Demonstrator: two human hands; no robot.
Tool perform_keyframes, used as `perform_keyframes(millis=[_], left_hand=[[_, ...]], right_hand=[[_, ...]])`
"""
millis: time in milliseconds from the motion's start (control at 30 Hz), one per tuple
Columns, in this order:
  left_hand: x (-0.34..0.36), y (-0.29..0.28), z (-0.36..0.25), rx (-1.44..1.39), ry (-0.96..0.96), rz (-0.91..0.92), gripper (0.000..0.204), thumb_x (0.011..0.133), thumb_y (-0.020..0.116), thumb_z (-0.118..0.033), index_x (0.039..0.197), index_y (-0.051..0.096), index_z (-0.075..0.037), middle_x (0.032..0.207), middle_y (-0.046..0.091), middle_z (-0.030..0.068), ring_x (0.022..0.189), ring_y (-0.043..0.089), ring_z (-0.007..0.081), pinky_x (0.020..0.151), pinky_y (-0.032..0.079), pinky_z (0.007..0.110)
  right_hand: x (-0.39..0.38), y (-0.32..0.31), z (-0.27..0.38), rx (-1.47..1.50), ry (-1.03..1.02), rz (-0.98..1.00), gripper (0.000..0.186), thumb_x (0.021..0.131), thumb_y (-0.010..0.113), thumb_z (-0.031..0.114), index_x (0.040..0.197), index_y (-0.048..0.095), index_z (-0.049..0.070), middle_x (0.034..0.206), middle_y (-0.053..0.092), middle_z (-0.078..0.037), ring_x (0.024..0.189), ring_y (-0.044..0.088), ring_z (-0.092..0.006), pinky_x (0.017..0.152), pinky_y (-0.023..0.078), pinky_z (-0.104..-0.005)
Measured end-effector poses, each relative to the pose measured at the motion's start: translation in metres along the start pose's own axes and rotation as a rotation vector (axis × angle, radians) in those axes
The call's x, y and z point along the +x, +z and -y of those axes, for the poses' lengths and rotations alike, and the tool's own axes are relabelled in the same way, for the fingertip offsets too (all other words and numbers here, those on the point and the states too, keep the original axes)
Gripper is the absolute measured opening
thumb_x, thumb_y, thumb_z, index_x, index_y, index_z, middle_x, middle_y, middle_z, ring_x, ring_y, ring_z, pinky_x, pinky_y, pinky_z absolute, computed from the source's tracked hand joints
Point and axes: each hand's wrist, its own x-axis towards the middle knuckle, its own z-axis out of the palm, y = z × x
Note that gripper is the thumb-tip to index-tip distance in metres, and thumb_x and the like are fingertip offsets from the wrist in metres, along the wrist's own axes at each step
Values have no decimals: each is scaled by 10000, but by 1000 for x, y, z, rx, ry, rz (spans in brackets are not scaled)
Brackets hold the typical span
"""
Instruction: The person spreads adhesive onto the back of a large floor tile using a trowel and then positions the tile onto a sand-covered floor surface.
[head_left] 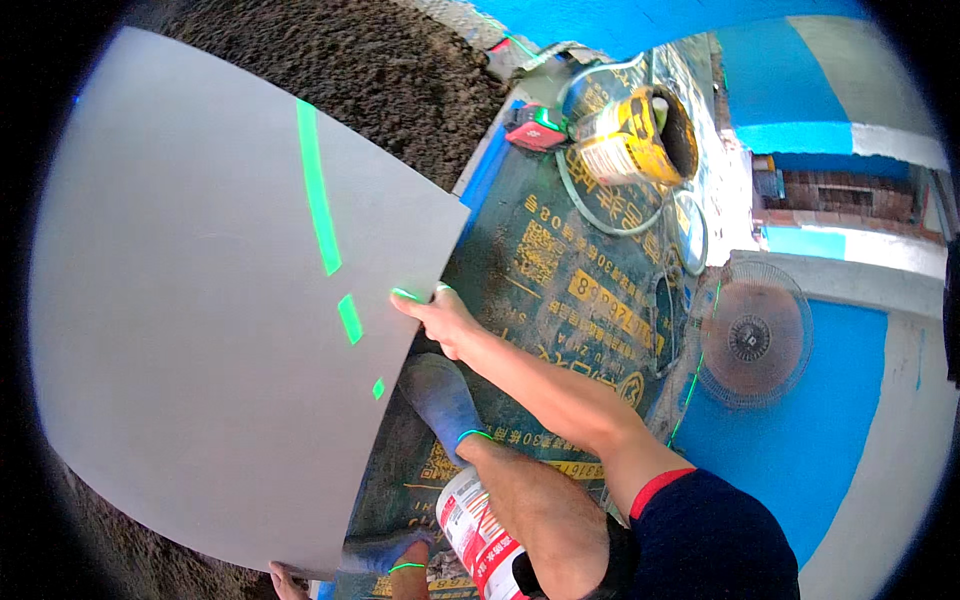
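Right grip [436, 318]: clamped on right edge of large grey slab [220, 300], thumb on face. Left grip [288, 584]: at lower edge, closure cannot be told. Slab above dark coarse bed [350, 70].

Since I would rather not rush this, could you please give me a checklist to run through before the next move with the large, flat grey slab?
1. Right hand gripping the grey slab: ok, thumb on top at its right edge.
2. Left hand gripping firmly: cannot tell, mostly out of view at the lower edge.
3. Slab evenly supported over the rough, dark brown bed: cannot tell, underside hidden.
4. Upper blue-grey fabric sock well clear of the slab: not ok, close beside its edge.
5. Yellow-and-black cylindrical bucket apart from the slab: ok.
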Motion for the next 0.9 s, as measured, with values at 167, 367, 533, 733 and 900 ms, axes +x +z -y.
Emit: perform_keyframes(millis=[167,367,533,733,900], left_hand=[[-5,29,-44,-154,-30,54,560,946,485,-473,1296,472,-36,1084,544,126,817,512,206,623,477,372],[-55,63,-125,164,18,-62,676,946,438,-530,1346,428,15,1269,499,193,1025,518,333,799,483,457],[-3,34,-90,121,-36,-119,566,975,400,-491,1296,465,-30,1045,503,77,832,451,188,677,380,324],[7,45,-69,193,41,-111,600,925,482,-497,1243,557,6,1126,607,237,971,607,322,752,502,449],[52,7,-31,149,-21,54,614,978,389,-504,1400,372,-59,1288,501,104,1063,513,221,803,449,387]], right_hand=[[24,-1,18,-7,-114,36,561,769,772,379,1110,553,-8,969,635,-109,690,575,-167,486,435,-348],[16,17,56,-39,16,41,610,788,758,364,1176,491,-23,1102,604,-165,965,580,-226,710,475,-378],[30,25,46,0,92,46,770,814,725,390,1371,345,16,1133,593,-161,534,398,-103,413,255,-321],[29,13,45,-44,173,8,976,814,715,424,1496,124,52,1339,475,-215,461,297,-83,402,181,-296],[46,12,32,-21,179,82,1085,769,720,531,1503,69,66,1408,394,-234,1141,515,-371,677,424,-483]])
